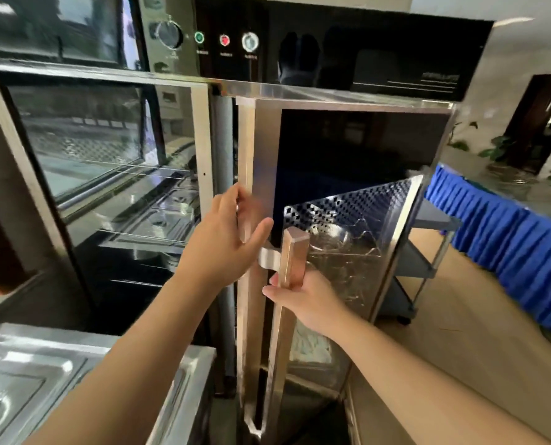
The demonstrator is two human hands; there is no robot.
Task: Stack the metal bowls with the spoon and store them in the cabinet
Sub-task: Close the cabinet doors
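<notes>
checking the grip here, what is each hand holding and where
The right hand grips the cabinet door's handle partway down the bar. The left hand holds nothing; its open fingers rest at the edge of the door.

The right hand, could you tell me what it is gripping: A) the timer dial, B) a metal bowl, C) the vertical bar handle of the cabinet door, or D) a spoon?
C: the right hand wraps the vertical bar handle of the cabinet door.
</notes>
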